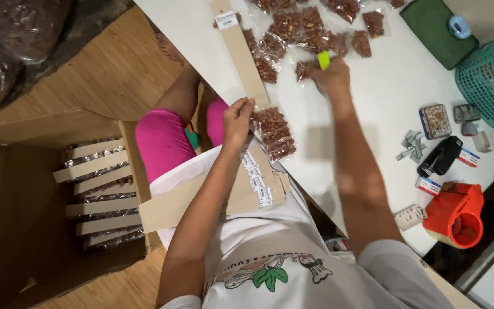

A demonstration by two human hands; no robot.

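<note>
My left hand (237, 117) pinches the near end of a long cardboard strip (240, 54) that lies across the white worktop (384, 97), running away from me toward the far edge. The fingers (246, 106) are clenched on the strip's edge, right where a clear bag of nuts (274, 133) hangs off it; that bag lies flat on the worktop just beside my wrist. More small bags (267, 68) sit along the strip's right side.

My right hand (333, 74) is stretched out farther, resting among a loose heap of nut bags (310, 28). Its fingers are closed around a small yellow-green thing (323, 59), and they touch one bag (304, 70) at the heap's near edge. What the yellow-green thing is, I cannot tell.

Across my lap lie more cardboard strips (201, 200) with small white labels (257, 177) on them.

To the right on the worktop: a black stapler (440, 155), grey staple bars (410, 144) just beside it, a small tin (435, 121), an orange tape dispenser (455, 213) near the edge, a teal basket (490, 80) and a green cloth (435, 28) at the far side.

On the floor at my left stands an open carton (24, 229), filled with finished strips of bags (101, 194) stacked in rows. Two big dark sacks of nuts (12, 40) lie beyond it on the wooden floor (110, 74).
</note>
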